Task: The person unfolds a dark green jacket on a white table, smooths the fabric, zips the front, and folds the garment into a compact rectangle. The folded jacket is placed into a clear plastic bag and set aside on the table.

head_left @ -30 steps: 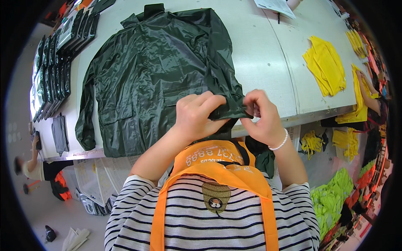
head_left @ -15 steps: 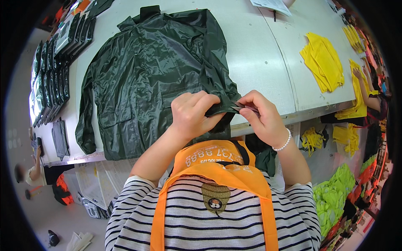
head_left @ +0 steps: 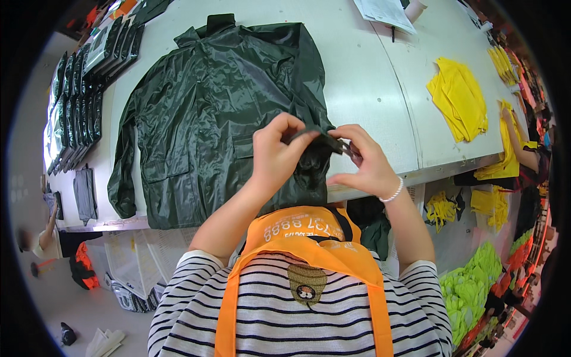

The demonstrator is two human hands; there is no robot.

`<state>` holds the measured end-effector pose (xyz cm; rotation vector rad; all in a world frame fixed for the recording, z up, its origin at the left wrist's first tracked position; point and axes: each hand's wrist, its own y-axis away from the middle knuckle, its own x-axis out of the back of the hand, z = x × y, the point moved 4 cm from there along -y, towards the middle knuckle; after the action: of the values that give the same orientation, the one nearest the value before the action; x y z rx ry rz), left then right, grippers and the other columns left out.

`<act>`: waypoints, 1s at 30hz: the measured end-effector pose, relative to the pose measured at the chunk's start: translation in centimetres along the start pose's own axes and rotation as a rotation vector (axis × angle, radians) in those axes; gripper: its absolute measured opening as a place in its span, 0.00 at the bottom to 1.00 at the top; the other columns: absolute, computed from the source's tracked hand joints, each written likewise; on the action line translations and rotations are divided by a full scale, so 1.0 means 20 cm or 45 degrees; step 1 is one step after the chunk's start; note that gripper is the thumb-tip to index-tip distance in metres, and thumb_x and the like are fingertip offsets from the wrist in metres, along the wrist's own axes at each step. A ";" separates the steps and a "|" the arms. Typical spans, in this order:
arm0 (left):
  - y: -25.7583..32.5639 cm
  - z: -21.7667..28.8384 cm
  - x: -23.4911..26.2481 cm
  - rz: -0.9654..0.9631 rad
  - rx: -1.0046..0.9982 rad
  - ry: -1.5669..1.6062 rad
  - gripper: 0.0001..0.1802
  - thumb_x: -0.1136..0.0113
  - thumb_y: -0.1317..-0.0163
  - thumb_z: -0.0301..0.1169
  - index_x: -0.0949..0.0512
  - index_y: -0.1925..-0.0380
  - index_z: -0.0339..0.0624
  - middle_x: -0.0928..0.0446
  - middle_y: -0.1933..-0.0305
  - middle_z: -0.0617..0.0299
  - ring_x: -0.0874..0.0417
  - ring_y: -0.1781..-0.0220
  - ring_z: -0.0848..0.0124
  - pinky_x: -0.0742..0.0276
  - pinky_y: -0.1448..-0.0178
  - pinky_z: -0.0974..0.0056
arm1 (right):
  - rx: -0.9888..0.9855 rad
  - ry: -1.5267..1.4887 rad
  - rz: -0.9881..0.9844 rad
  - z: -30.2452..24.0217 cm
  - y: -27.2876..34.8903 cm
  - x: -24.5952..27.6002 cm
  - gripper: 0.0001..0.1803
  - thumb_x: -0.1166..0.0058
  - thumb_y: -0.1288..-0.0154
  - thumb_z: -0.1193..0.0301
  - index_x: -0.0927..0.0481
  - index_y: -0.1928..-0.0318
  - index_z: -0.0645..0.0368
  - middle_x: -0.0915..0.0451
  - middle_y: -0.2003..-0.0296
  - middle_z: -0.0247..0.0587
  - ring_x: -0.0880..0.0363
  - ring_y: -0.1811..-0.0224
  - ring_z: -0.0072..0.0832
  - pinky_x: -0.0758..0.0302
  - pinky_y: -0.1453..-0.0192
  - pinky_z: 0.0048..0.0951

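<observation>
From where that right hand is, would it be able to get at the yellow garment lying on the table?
Probably yes, with a stretch. The right hand is pinching the dark green jacket together with the left hand, so it would have to let go first. Bare white table lies between it and the yellow garment.

I am looking down into a garment workshop: a long white worktable (head_left: pixel 380 89) carries a spread dark green raincoat (head_left: pixel 208 107), a row of packed dark green garments in clear bags (head_left: pixel 83 95) and a pile of yellow clothes (head_left: pixel 461 98).
</observation>
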<state>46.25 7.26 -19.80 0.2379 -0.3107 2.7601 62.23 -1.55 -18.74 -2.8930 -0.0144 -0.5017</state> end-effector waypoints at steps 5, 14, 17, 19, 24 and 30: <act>0.04 0.01 -0.16 0.003 0.357 1.031 0.09 0.38 0.43 0.19 0.29 0.68 0.41 0.25 0.69 0.71 0.27 0.68 0.85 0.31 0.63 0.78 | 0.072 0.447 0.639 0.14 -0.09 0.00 0.14 0.40 0.57 0.83 0.34 0.77 0.60 0.35 0.78 0.36 0.36 0.76 0.28 0.36 0.72 0.25; -0.03 -0.17 -0.18 -0.105 0.033 -0.077 0.27 0.26 0.56 0.23 0.32 0.58 0.41 0.32 0.65 0.68 0.32 0.74 0.79 0.33 0.67 0.76 | -0.210 -0.198 1.032 0.32 -0.09 0.06 0.14 0.50 0.43 0.85 0.38 0.79 0.58 0.39 0.80 0.23 0.44 0.73 0.13 0.41 0.71 0.18; -0.05 -0.23 -0.22 -0.375 0.237 0.136 0.21 0.30 0.53 0.21 0.33 0.65 0.38 0.27 0.68 0.65 0.25 0.67 0.78 0.28 0.63 0.71 | -0.187 -0.174 0.810 0.23 -0.09 -0.02 0.12 0.49 0.43 0.84 0.36 0.77 0.59 0.36 0.81 0.25 0.42 0.75 0.13 0.39 0.71 0.18; -0.03 -0.15 -0.24 -0.389 0.187 0.030 0.19 0.31 0.52 0.23 0.35 0.67 0.37 0.25 0.70 0.63 0.25 0.65 0.80 0.27 0.62 0.70 | -0.220 -0.034 0.824 0.27 -0.07 0.01 0.10 0.49 0.45 0.84 0.35 0.76 0.60 0.33 0.80 0.28 0.39 0.74 0.13 0.37 0.71 0.19; 0.02 -0.06 -0.33 -0.436 -0.037 0.030 0.21 0.32 0.53 0.28 0.31 0.62 0.34 0.24 0.68 0.52 0.25 0.66 0.68 0.26 0.58 0.63 | -0.285 0.125 0.943 0.33 -0.08 0.07 0.07 0.49 0.46 0.84 0.32 0.74 0.63 0.29 0.80 0.31 0.35 0.75 0.16 0.33 0.70 0.22; -0.37 -0.37 -0.03 0.241 0.113 -0.369 0.09 0.43 0.54 0.16 0.32 0.74 0.36 0.26 0.74 0.60 0.29 0.70 0.73 0.31 0.63 0.69 | -0.261 -0.191 0.412 0.09 -0.05 -0.20 0.12 0.41 0.42 0.77 0.33 0.71 0.59 0.35 0.78 0.25 0.42 0.77 0.13 0.41 0.74 0.19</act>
<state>48.51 15.61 -25.58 0.6671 -0.2967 2.9279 58.96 -0.11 -21.47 -3.0364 0.5010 -0.2393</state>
